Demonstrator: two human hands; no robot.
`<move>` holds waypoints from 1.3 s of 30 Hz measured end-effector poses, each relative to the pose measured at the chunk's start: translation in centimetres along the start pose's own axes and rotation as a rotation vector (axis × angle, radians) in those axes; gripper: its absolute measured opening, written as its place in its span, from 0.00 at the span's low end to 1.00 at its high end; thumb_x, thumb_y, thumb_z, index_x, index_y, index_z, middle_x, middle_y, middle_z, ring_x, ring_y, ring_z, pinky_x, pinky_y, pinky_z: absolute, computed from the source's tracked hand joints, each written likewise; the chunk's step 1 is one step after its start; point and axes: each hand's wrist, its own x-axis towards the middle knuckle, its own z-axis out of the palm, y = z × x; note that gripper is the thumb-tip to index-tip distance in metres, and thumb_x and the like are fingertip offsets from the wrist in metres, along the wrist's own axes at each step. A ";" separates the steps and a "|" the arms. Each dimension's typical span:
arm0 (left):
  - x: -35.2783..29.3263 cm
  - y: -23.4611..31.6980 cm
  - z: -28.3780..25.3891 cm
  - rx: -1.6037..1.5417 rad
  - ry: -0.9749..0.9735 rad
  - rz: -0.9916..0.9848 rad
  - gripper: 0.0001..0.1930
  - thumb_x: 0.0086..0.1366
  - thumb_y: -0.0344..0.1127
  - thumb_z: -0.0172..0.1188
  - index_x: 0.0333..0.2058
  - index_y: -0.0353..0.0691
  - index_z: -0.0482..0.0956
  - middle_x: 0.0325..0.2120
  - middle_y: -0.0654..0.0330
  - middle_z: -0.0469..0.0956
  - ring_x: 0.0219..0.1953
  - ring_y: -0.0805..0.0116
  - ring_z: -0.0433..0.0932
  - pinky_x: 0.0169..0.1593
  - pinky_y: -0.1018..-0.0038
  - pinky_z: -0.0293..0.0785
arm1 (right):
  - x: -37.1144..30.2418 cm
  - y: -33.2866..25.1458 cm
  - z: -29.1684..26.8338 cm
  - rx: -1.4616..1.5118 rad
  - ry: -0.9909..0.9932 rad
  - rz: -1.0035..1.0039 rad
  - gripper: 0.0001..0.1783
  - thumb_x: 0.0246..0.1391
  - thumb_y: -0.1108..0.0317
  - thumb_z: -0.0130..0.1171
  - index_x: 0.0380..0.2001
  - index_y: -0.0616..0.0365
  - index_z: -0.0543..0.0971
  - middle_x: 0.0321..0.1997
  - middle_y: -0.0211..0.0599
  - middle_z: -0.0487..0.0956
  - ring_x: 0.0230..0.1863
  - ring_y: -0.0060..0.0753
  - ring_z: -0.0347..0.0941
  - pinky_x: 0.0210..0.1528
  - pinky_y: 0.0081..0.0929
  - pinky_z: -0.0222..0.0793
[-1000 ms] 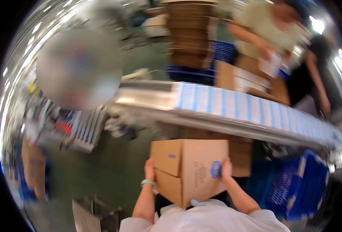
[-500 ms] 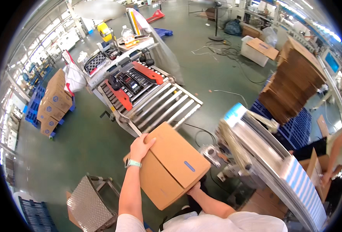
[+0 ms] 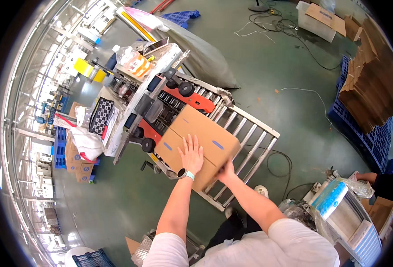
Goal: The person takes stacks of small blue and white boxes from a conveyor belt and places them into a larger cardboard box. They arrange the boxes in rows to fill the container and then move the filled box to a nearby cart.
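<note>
A brown cardboard box (image 3: 205, 142) lies on the roller conveyor (image 3: 249, 165), its far end at the mouth of a carton sealing machine (image 3: 149, 101) with red side guides. My left hand (image 3: 192, 154) rests flat on top of the box, fingers spread, with a watch at the wrist. Against the near right side of the box is my right hand (image 3: 226, 171); its fingers are partly hidden by the box edge, so its grip is unclear.
Left of the machine sit a checkered pouch (image 3: 101, 115) and a white cloth bag (image 3: 86, 141). A bottle (image 3: 134, 60) stands on its top. Flat cardboard (image 3: 374, 80) is stacked on a blue pallet (image 3: 361, 142) at right. Cables (image 3: 290, 167) lie on the floor.
The box has moved from in front of my body onto the rollers, up to the machine. My left hand has shifted from the box's left edge to its top.
</note>
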 end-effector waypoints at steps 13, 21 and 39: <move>8.7 0.3 1.4 0.231 0.201 0.053 0.29 0.64 0.51 0.32 0.56 0.36 0.56 0.57 0.52 0.55 0.60 0.58 0.53 0.58 0.56 0.49 | -1.2 4.8 7.1 -1.223 0.202 -0.546 0.49 0.49 0.34 0.34 0.59 0.68 0.44 0.64 0.56 0.45 0.65 0.46 0.41 0.63 0.32 0.41; 4.2 -3.6 2.9 0.103 0.133 0.374 0.37 0.52 0.60 0.46 0.54 0.38 0.60 0.56 0.49 0.55 0.60 0.53 0.49 0.62 0.59 0.39 | 3.3 8.5 6.4 -0.822 0.314 -1.038 0.13 0.54 0.67 0.37 0.38 0.63 0.68 0.39 0.52 0.70 0.41 0.43 0.66 0.45 0.39 0.61; 5.2 2.0 4.5 -0.289 0.346 1.021 0.24 0.57 0.40 0.45 0.50 0.33 0.63 0.51 0.48 0.60 0.54 0.54 0.57 0.57 0.61 0.51 | 9.2 12.4 7.7 -1.427 -0.585 -1.310 0.13 0.52 0.66 0.45 0.22 0.66 0.67 0.19 0.42 0.68 0.23 0.32 0.61 0.28 0.32 0.59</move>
